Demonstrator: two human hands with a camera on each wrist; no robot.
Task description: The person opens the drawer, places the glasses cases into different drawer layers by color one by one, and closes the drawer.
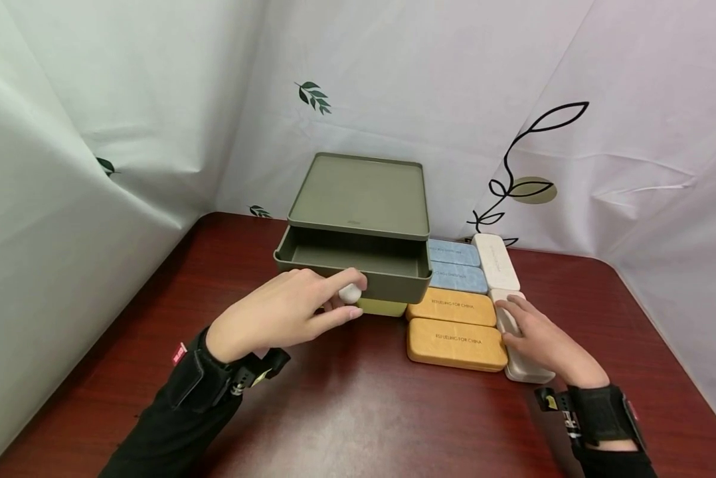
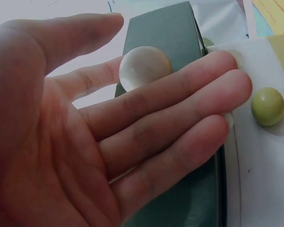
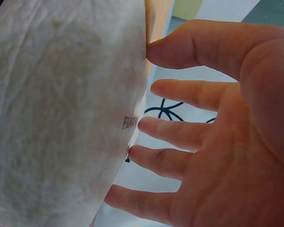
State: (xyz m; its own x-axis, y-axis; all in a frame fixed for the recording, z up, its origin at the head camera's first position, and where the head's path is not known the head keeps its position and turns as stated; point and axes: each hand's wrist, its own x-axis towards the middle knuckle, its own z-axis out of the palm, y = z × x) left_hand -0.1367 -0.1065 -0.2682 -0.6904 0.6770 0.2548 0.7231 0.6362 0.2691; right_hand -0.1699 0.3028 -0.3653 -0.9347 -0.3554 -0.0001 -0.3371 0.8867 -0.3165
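A dark green drawer unit [image 1: 360, 192] stands at the back, its top drawer [image 1: 394, 287] pulled out; the part of the drawer's inside in view is bare. My left hand [image 1: 289, 309] is at the round white drawer knob [image 1: 350, 293]. In the left wrist view the knob [image 2: 144, 68] sits between index and middle fingers, with the index finger partly hidden behind it and the thumb apart. On the right, my right hand [image 1: 546, 338] rests on the nearer white case [image 1: 525, 368], its fingers [image 3: 173, 127] spread and nearly straight along the case's edge.
Beside the unit lie two orange cases [image 1: 456, 342], two blue cases [image 1: 458, 277] and a farther white case [image 1: 497, 262]. A yellow-green drawer front [image 1: 382, 307] shows below the top drawer. A yellow-green knob [image 2: 268, 106] appears on a white panel. White cloth [image 1: 453, 79] hangs behind the dark red table [image 1: 358, 418].
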